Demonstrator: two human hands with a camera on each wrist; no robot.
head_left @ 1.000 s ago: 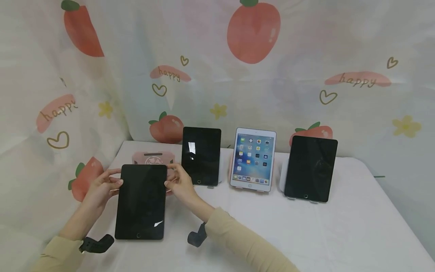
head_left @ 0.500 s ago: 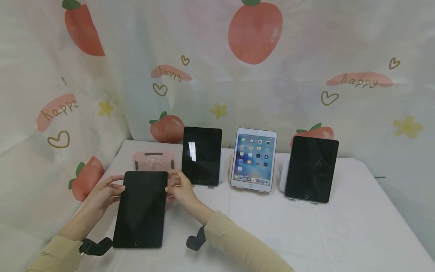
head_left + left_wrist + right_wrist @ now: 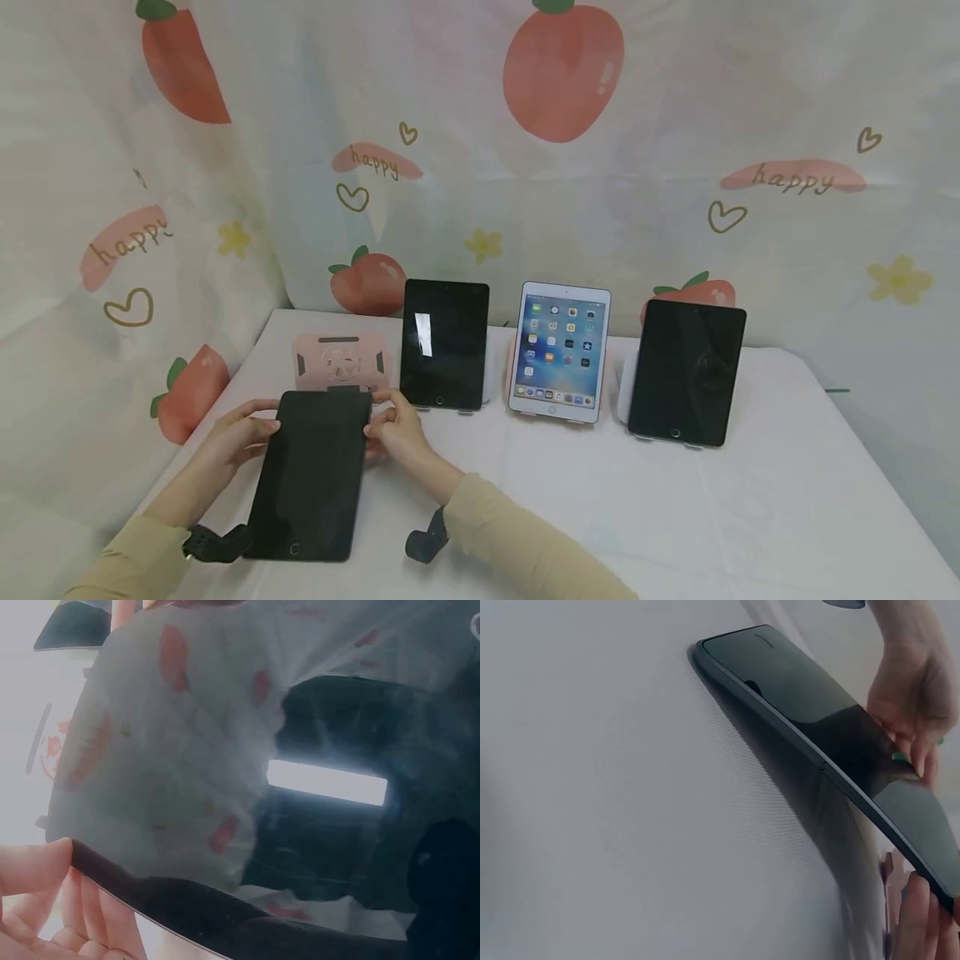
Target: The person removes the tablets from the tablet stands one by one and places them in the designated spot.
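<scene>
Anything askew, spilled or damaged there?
Nothing stands out. The rectangular black tablet slants, but the left hand and right hand hold it; the lit white-framed tablet and pink patterned stand show no visible damage.

On the backdrop [image 3: 615, 217] we read "happy" beyond the right hand [image 3: 401, 429] and again well to its right; beyond the left hand [image 3: 225, 450], "happ" plus an unclear letter.

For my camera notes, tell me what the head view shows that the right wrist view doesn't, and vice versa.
Only head: the left propped dark tablet, the lit tablet and the right propped dark tablet. Only right wrist: the long side edge of the held tablet, close up. Both: the held tablet, the left hand, the fingers of the right hand and the white cloth.
</scene>
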